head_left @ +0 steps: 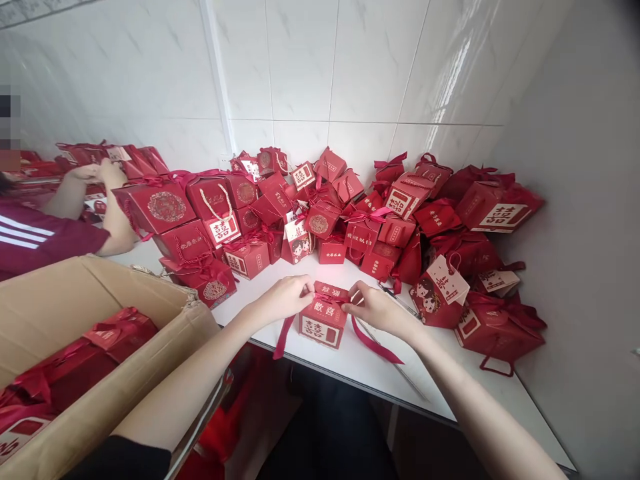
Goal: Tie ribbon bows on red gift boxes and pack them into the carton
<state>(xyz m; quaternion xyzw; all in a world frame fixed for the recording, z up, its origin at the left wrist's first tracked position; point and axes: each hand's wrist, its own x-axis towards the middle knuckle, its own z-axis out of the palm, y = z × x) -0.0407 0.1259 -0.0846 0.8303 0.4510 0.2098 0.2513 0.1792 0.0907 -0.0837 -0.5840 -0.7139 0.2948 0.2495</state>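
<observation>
A small red gift box point(320, 330) with gold characters and a cream label stands upright on the white table in front of me. A dark red ribbon point(284, 337) runs across its top, its tails hanging down on both sides. At the top left of the box, my left hand point(289, 295) pinches the ribbon between thumb and forefinger. My right hand point(375, 308) is closed on the ribbon at the top right, the fingers curled and partly hiding it. One tail trails over the table below my right hand.
Many red gift boxes point(320, 217) are piled along the tiled wall. An open cardboard carton point(165, 333) with red boxes stands at the left. A thin rod point(415, 388) lies on the table point(265, 283). Another person's arm point(117, 213) is at the far left.
</observation>
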